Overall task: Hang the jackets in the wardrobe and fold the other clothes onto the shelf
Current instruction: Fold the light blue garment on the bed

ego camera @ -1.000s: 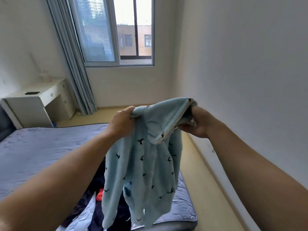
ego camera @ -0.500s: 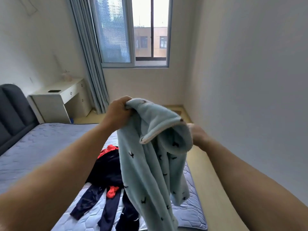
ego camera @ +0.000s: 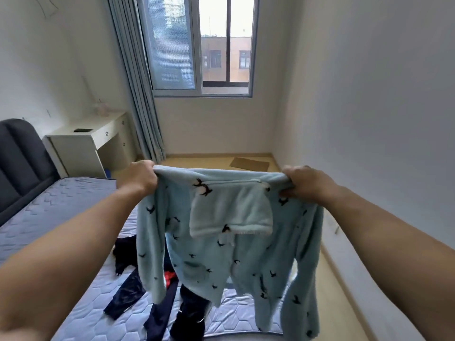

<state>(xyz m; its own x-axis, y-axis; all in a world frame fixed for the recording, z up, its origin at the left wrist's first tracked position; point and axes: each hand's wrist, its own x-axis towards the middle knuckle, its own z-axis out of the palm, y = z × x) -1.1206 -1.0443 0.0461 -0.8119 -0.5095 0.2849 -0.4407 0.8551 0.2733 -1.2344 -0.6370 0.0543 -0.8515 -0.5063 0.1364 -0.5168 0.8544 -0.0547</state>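
A light blue fleece jacket with small dark bird prints hangs spread out in front of me, its hood folded down over the back. My left hand grips its left shoulder and my right hand grips its right shoulder, both held up at the same height above the bed. The sleeves dangle at either side. Dark navy clothes with a red patch lie on the mattress, partly hidden behind the jacket. No wardrobe or shelf is in view.
The bed with a blue quilted mattress and dark headboard fills the left. A white desk stands by the curtain and window. A strip of wooden floor runs along the right wall.
The jacket was bunched between my hands; now my hands have moved apart and it hangs spread flat by the shoulders. My view has turned left and lifted slightly.
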